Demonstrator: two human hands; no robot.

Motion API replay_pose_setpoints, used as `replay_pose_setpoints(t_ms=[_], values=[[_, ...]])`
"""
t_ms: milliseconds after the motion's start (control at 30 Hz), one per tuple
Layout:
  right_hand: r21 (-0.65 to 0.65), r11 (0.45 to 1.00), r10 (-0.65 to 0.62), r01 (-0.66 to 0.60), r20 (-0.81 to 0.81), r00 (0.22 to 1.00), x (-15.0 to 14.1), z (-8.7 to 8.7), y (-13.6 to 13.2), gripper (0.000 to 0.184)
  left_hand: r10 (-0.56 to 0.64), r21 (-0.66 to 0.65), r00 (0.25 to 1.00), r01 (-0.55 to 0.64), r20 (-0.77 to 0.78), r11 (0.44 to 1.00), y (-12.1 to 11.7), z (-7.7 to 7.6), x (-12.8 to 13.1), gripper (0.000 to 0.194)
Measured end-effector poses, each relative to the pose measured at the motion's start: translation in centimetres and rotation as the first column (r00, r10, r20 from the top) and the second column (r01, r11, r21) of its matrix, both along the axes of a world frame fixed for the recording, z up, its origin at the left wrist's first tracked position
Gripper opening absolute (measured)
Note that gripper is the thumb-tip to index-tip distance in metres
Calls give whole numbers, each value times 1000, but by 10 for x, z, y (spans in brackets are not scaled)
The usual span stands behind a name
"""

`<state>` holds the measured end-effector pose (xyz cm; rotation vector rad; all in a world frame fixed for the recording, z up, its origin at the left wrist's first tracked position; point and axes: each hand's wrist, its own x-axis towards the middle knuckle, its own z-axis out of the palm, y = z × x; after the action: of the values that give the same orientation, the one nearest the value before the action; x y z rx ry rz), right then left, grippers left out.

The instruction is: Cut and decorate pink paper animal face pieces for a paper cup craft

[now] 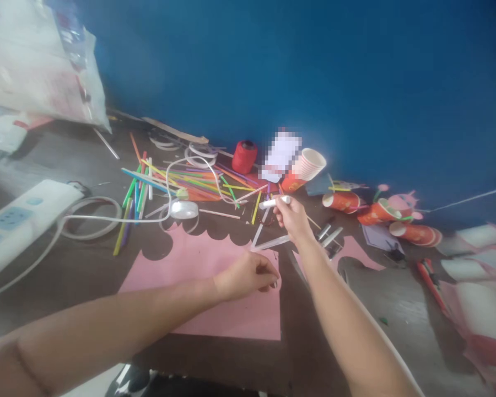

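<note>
My right hand point(291, 218) is closed around a white pen-like stick point(275, 202), held above the table with its tip pointing left. Lower and further left, my left hand point(252, 273) hangs over a pink sheet point(227, 317), its fingers curled together. Something small and dark shows at those fingertips, too small to name. Scalloped bites are cut out of the sheet's far edge. Beyond the right wrist lies another cut piece of pink sheet point(357, 251).
Coloured sticks point(198, 182) lie scattered along the back beside a red thread spool point(244, 157). Stacked paper cups point(312, 164) and several red cups point(415, 233) are behind and right. A power strip point(28, 220) with white cable is at left. A red cutter point(432, 286) lies right.
</note>
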<state>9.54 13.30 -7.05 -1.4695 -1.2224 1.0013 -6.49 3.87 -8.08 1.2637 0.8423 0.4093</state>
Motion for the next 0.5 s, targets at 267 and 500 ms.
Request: replay_pose_setpoints(t_ms=[267, 500], values=[[103, 988, 60, -116, 434, 899, -1, -1, 7, 34, -11, -4, 1000, 11, -4, 1000, 0, -1, -1, 17], [-1, 991, 107, -134, 603, 790, -6, 7, 22, 28, 2, -23, 1000, -2, 5, 1000, 0, 1, -1, 16]])
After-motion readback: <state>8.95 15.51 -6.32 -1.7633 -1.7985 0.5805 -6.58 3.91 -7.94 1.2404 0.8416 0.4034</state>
